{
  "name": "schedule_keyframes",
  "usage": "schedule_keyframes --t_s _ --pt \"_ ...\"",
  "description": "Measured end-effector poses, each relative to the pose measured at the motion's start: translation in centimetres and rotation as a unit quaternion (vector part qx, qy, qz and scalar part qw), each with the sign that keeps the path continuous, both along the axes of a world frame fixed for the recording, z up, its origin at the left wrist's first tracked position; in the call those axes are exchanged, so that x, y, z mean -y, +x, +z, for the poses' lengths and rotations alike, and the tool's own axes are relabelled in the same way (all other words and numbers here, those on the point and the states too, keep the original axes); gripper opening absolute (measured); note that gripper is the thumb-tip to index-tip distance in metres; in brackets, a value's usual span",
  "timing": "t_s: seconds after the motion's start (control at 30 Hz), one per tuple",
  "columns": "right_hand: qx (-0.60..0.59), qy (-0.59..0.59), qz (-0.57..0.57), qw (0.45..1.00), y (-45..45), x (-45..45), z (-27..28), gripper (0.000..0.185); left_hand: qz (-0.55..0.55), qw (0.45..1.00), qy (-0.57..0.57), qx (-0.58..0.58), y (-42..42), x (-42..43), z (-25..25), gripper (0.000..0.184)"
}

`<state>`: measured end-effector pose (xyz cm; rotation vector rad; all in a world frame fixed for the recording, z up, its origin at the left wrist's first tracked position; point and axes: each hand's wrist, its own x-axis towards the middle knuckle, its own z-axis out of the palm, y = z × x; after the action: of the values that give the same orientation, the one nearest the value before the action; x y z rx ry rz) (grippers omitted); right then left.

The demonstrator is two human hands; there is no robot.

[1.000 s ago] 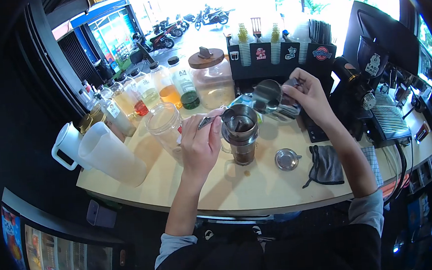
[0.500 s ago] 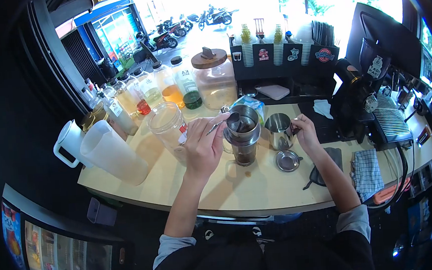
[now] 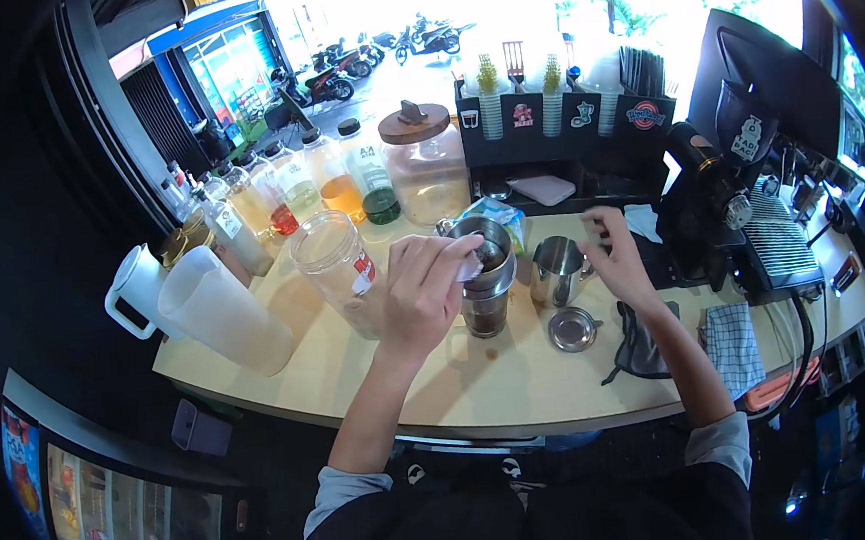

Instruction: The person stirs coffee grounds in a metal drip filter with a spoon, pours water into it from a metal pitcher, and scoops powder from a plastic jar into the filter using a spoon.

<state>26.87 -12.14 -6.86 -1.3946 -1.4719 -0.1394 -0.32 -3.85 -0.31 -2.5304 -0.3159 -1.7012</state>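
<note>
In the head view my left hand point(image 3: 424, 289) pinches a spoon point(image 3: 485, 251), whose bowl is over the open metal coffee filter point(image 3: 494, 284). The filter sits on a glass cup point(image 3: 485, 320) holding brown liquid. My right hand point(image 3: 617, 257) is raised with its fingers apart, just right of the metal pitcher point(image 3: 556, 273), which stands upright on the table. In front of the pitcher lies a round metal lid point(image 3: 572, 329). The spoon's handle is mostly hidden by my left hand.
An open clear jar point(image 3: 330, 262) and a frosted pitcher point(image 3: 225, 310) stand left on the table point(image 3: 462, 398). Behind are syrup bottles point(image 3: 336, 181) and a wooden-lidded jar point(image 3: 426, 170). A dark cloth point(image 3: 643, 346) and checked cloth point(image 3: 731, 344) lie right, near the coffee machine point(image 3: 771, 236).
The metal pitcher has come down from beside the filter onto the table, and my right hand has let go of it. My left hand has turned, with the spoon still at the filter.
</note>
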Motion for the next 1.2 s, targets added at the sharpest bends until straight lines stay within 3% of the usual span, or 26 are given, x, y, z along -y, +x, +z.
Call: schedule_keyframes --t_s 0.07,0.1,0.17,0.2,0.27,0.3,0.37,0.4,0.47,0.5,0.63,0.7,0.83,0.9,1.03,1.1,1.2 --pt "-0.027 -0.011 0.123 0.992 -3.8 1.9 5.2 0.049 -0.001 1.000 0.016 -0.018 0.6 0.2 0.3 0.021" --pt "-0.026 -0.012 0.123 0.992 -5.6 2.8 7.2 0.049 -0.004 0.999 0.032 -0.038 0.9 0.4 0.5 0.024" --pt "-0.020 -0.024 0.225 0.974 -8.4 4.2 9.5 0.044 -0.003 0.995 0.061 -0.079 1.7 0.5 0.4 0.028" --pt "-0.021 -0.025 0.224 0.974 -8.5 3.8 9.3 0.044 -0.005 0.995 0.060 -0.080 2.0 0.4 0.2 0.028" --pt "0.133 0.064 0.244 0.959 -8.7 2.6 9.0 0.031 -0.039 0.991 0.073 -0.101 2.3 0.0 -0.2 0.033" --pt "0.093 0.059 0.226 0.968 -9.2 2.9 9.2 0.021 -0.038 0.991 0.073 -0.101 2.2 0.0 -0.2 0.033" --pt "0.083 0.061 0.219 0.970 -8.9 2.9 9.0 0.021 -0.005 0.995 0.019 -0.103 1.6 -0.2 0.1 0.053" --pt "0.073 0.062 0.210 0.973 -8.7 2.8 8.9 0.021 -0.003 0.995 0.020 -0.102 1.5 -0.4 0.1 0.053" --pt "0.078 0.064 0.203 0.974 -8.4 2.8 8.5 0.020 0.010 0.981 -0.190 -0.037 1.3 -1.2 -0.8 0.082" --pt "0.081 0.065 0.195 0.975 -8.3 2.8 8.2 0.020 0.028 0.970 -0.230 -0.074 1.0 -2.4 -2.0 0.098" --pt "0.084 0.049 0.183 0.978 -8.3 2.6 7.2 0.018 0.023 0.945 -0.301 -0.129 0.9 -3.6 -2.7 0.092" --pt "-0.016 -0.011 0.205 0.978 -8.8 2.6 7.0 0.018 0.007 0.946 -0.289 -0.146 1.1 -3.6 -2.7 0.087" --pt "-0.057 -0.007 0.271 0.961 -8.3 2.1 6.2 0.012 -0.053 0.939 -0.323 -0.102 1.4 -3.5 -2.6 0.083" --pt "-0.165 -0.019 0.318 0.933 -7.8 2.3 6.1 0.011 -0.075 0.948 -0.294 -0.094 1.2 -3.7 -2.6 0.082" --pt "-0.126 -0.048 0.300 0.944 -7.2 2.5 7.2 0.015 -0.086 0.954 -0.268 -0.103 0.9 -3.8 -2.2 0.080" --pt "-0.154 -0.050 0.355 0.921 -6.7 2.3 7.4 0.018 -0.095 0.956 -0.251 -0.115 0.8 -3.9 -2.1 0.081" --pt "-0.185 -0.069 0.334 0.922 -6.7 2.5 8.4 0.019 -0.089 0.957 -0.246 -0.128 0.8 -3.6 -2.0 0.082"
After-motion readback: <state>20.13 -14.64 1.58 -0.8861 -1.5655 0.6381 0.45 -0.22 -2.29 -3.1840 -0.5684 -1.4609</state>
